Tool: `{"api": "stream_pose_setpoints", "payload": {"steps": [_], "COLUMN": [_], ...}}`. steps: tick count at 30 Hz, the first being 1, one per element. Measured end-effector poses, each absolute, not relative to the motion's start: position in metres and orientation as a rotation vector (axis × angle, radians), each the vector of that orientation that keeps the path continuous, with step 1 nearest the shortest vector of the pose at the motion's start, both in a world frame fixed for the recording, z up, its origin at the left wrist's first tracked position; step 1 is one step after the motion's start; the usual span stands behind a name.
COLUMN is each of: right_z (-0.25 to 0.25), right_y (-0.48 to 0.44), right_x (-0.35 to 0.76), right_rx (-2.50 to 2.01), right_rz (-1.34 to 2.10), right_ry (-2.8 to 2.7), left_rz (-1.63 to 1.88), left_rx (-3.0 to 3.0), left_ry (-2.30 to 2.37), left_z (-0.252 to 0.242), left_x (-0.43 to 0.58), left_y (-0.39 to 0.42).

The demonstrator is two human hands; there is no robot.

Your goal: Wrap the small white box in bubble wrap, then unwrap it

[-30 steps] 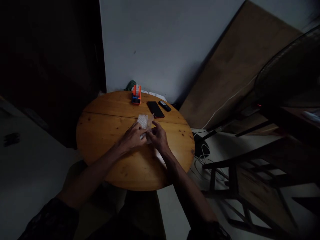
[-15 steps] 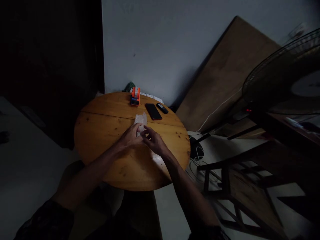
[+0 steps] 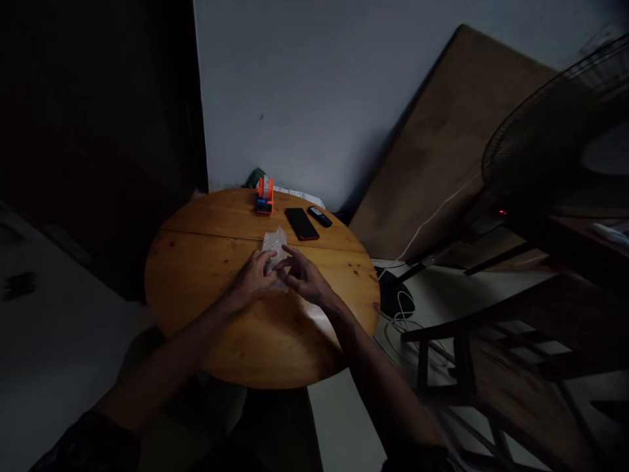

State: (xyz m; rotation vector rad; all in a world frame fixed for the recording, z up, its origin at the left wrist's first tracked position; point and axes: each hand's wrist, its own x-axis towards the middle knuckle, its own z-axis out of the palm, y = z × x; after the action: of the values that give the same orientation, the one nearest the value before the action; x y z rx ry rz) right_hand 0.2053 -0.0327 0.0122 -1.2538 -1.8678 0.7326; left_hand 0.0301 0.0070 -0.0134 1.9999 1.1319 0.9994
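Note:
A small piece of clear bubble wrap (image 3: 276,241) lies near the middle of the round wooden table (image 3: 196,262). At its left edge is my left hand (image 3: 251,275), fingers bent and closed on the wrap. My right hand (image 3: 307,280) is over the right side of the wrap, index finger stretched out and fingers apart. Whether something small is inside the wrap is too dim to tell. Part of the wrap is hidden by my fingers.
Farther back on the table are an orange and blue tape dispenser (image 3: 264,195), a black phone (image 3: 301,224) and a dark remote control (image 3: 320,216). A fan (image 3: 555,137), a leaning board (image 3: 442,124), a wooden chair (image 3: 521,380) and loose cable (image 3: 405,314) are to the right.
My hands have shifted slightly on the bubble wrap, and more of its near end shows between them. The whole view has tilted a little; the other table items stay in place.

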Motion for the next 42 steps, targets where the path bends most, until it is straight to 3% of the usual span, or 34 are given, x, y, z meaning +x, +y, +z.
{"api": "stream_pose_setpoints", "payload": {"steps": [4,13,20,25,29,42], "right_z": [0.006,-0.01,-0.002,0.004,0.009,0.015], "right_y": [-0.021,0.008,0.015,0.036,0.053,0.047], "right_x": [0.218,0.216,0.227,0.228,0.219,0.204], "right_rx": [-1.279,-1.235,-1.414,-1.498,-1.485,-1.055], "right_rz": [0.553,0.347,0.569,0.994,1.182,1.167], "right_ry": [-1.725,-2.026,-1.628,-1.175,-1.193,-1.247], "left_rz": [0.991,1.001,0.951,0.928,0.934,0.919], "left_rx": [2.043,2.347,2.373,2.352,2.347,2.307], "left_ry": [1.148,1.055,1.069,1.072,1.1,1.14], "left_z": [-0.01,-0.001,0.0,0.002,0.002,0.0], "left_x": [0.029,0.027,0.028,0.029,0.029,0.029], "left_y": [0.002,-0.007,-0.006,-0.007,-0.008,-0.011]}}
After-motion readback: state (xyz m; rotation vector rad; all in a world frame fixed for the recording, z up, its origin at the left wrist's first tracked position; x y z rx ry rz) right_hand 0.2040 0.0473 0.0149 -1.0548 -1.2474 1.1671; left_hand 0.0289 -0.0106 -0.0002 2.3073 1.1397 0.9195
